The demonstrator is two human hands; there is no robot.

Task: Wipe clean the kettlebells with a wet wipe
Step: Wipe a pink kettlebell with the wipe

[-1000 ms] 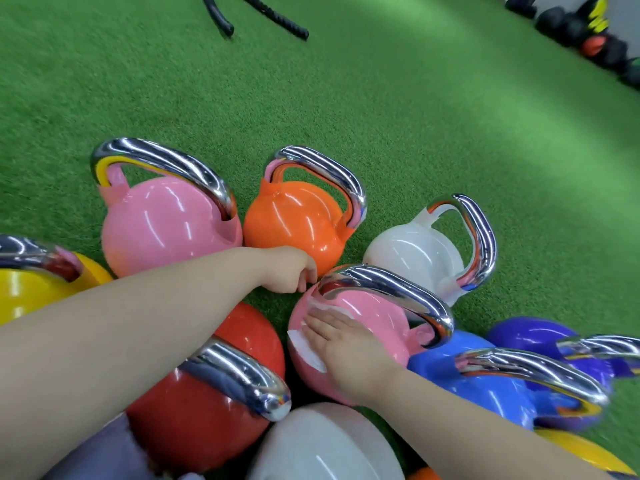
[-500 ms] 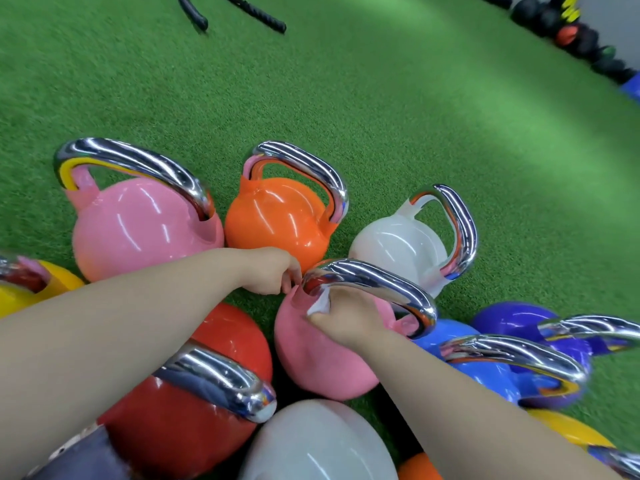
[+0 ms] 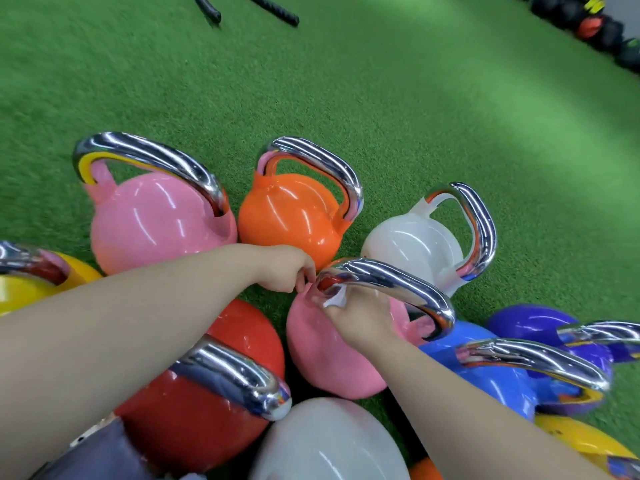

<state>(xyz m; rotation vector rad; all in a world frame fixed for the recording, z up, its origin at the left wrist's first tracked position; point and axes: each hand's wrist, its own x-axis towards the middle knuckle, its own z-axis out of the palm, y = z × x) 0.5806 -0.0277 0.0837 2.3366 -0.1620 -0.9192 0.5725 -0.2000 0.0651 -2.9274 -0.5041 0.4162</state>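
**Green turf floor, gear at the far edges**

The floor is green turf [image 3: 398, 98], short-piled and even, filling nearly the whole view. A paler band of light [image 3: 540, 140] runs slantwise across it on the right, from the upper middle toward the right edge; the turf on the left is darker. At the top, two black ropes [image 3: 273, 8] lie on the turf, their ends pointing toward the camera and set apart from each other. In the top right corner a row of dark balls [image 3: 595, 27] lines the edge of the turf, one with an orange patch and one with yellow marks. Behind them shows a strip of grey floor [image 3: 632, 29].
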